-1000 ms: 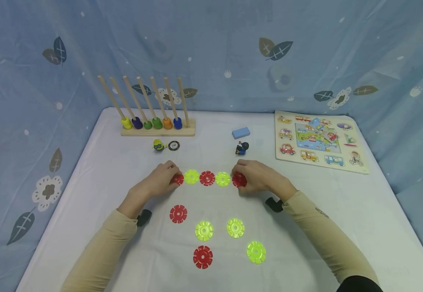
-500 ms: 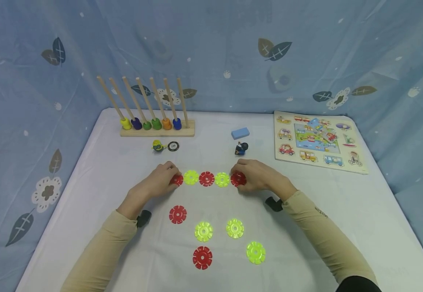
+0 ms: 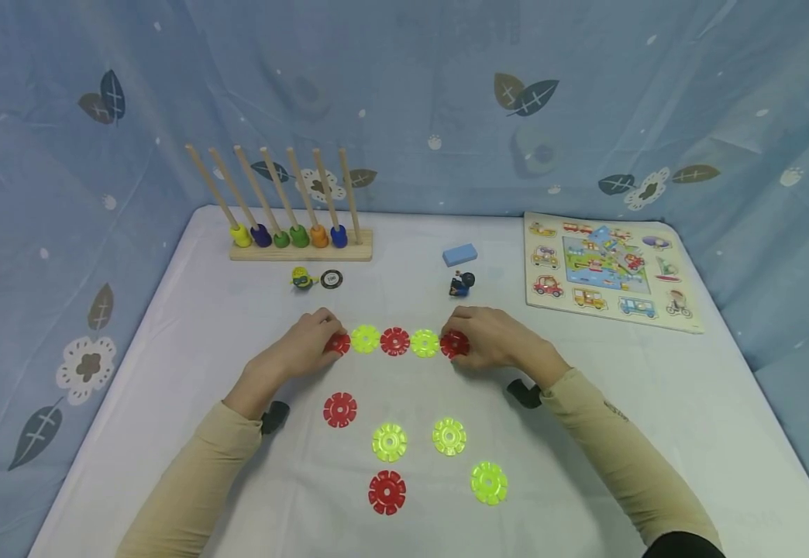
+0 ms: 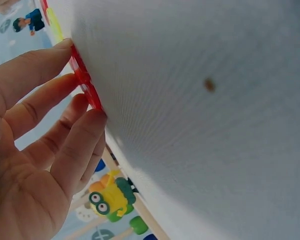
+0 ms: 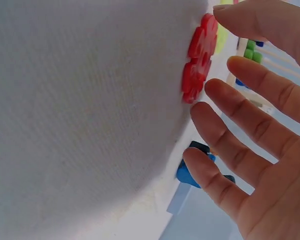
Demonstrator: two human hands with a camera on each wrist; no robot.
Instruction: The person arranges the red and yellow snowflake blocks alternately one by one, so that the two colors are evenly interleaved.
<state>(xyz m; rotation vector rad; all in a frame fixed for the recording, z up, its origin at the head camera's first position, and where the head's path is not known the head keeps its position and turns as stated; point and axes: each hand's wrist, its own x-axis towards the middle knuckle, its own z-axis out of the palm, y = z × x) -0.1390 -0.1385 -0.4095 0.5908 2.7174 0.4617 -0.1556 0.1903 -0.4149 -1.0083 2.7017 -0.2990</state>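
Several notched plastic interlocking discs lie in a row on the white cloth, red and yellow-green by turns. At the row's left end my left hand point(image 3: 307, 343) holds a red interlocking disc point(image 4: 91, 94) by its edges, thumb and fingertips at opposite sides. On the right end's red interlocking disc point(image 5: 200, 60), flat on the cloth, my right hand point(image 3: 491, 338) has its thumb and fingers set around the rim. Between them sit a yellow-green disc point(image 3: 366, 339), a red disc point(image 3: 395, 342) and another yellow-green disc point(image 3: 425, 343), edge to edge or nearly so.
Nearer the body lie loose discs, red point(image 3: 340, 409) and yellow-green point(image 3: 490, 483). Behind the row are a wooden peg rack point(image 3: 301, 246), a minion figure point(image 3: 302, 277), a black chip point(image 3: 331, 279), a blue block point(image 3: 460, 255), a small figure point(image 3: 462, 284) and a puzzle board point(image 3: 537, 298).
The right hand's red disc has slid very slightly left, closer to the yellow-green disc beside it. My left hand stays in place at the other end.
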